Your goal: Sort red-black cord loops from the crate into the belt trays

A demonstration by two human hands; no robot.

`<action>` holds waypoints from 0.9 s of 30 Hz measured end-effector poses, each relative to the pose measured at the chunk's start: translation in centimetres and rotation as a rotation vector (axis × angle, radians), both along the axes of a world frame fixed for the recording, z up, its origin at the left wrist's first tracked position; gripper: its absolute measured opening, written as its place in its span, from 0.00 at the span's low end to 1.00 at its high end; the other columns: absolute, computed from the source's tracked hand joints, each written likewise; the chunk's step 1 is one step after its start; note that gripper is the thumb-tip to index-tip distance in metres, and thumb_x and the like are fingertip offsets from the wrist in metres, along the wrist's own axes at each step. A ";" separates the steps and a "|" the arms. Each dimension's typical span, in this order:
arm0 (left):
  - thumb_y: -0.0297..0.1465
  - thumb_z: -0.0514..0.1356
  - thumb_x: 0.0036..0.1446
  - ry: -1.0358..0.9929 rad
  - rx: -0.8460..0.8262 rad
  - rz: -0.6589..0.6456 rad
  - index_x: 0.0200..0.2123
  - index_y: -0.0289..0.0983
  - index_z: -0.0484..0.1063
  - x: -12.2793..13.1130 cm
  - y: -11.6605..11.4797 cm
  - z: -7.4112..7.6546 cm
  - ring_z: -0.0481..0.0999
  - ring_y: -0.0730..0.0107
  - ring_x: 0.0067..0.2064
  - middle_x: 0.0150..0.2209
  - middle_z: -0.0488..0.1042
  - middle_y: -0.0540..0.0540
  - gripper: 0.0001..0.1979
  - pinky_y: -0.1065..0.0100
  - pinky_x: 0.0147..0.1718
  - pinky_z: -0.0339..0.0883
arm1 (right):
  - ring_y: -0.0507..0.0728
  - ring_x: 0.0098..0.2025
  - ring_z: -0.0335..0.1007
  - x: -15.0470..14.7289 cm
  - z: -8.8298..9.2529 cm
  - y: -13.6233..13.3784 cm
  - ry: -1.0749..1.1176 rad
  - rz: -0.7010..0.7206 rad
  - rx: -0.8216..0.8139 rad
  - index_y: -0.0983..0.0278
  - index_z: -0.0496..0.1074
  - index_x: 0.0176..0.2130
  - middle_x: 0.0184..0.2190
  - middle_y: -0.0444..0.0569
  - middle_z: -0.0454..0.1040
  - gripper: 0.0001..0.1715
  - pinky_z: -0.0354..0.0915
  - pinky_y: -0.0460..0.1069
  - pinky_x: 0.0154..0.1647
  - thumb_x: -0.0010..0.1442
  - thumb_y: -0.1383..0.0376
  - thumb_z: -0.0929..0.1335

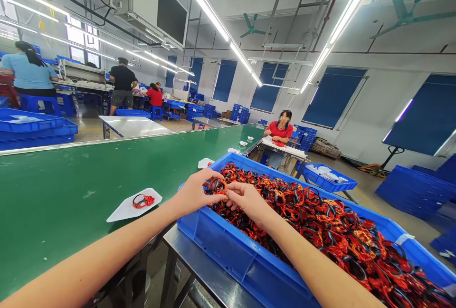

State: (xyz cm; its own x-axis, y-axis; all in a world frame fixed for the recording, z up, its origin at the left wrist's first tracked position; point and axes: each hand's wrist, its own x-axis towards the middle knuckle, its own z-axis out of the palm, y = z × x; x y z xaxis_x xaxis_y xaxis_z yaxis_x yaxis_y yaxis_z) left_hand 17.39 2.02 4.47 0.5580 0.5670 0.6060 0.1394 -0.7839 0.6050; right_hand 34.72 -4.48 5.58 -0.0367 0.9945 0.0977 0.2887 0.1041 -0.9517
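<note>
Both of my hands meet over the near left end of a blue crate that is heaped with red, orange and black looped hair ties. My left hand and my right hand pinch one red and black hair tie between their fingertips, just above the heap. On the green conveyor belt to the left lies a white tray with one hair tie on it.
More white trays lie farther along the belt. A person in red sits at a table at the belt's far end. Other people stand at benches at the back left. Blue crates are stacked at left and right.
</note>
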 end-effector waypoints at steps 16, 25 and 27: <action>0.35 0.65 0.47 0.084 0.111 0.125 0.44 0.40 0.71 0.2 0.2 0.0 0.64 0.70 0.30 0.30 0.66 0.51 0.18 0.67 0.31 0.61 | 0.54 0.31 0.72 -0.3 -0.2 -1.1 -0.837 0.161 0.104 0.61 0.76 0.35 0.30 0.45 0.78 0.10 0.63 0.46 0.32 0.51 0.65 0.67; 0.32 0.64 0.48 0.111 0.130 0.149 0.44 0.39 0.70 0.3 -0.1 0.3 0.64 0.69 0.30 0.29 0.65 0.52 0.18 0.67 0.32 0.61 | 0.54 0.30 0.71 -0.6 0.9 -1.5 -1.019 0.286 0.017 0.59 0.77 0.34 0.30 0.44 0.78 0.10 0.60 0.45 0.30 0.51 0.66 0.67; 0.32 0.63 0.49 0.119 0.126 0.154 0.45 0.39 0.70 0.4 0.0 0.3 0.64 0.69 0.30 0.29 0.64 0.52 0.18 0.67 0.32 0.61 | 0.54 0.30 0.70 -0.6 0.9 -1.4 -1.028 0.307 0.023 0.60 0.77 0.33 0.29 0.44 0.78 0.09 0.59 0.44 0.29 0.51 0.67 0.66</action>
State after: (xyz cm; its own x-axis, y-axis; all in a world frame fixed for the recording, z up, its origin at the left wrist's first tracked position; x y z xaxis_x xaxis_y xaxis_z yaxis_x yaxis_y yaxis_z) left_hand 17.75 2.01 4.80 0.5427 0.5744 0.6128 0.3274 -0.8165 0.4755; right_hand 34.10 -5.93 6.50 -0.3599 0.9272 -0.1039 0.9087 0.3231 -0.2643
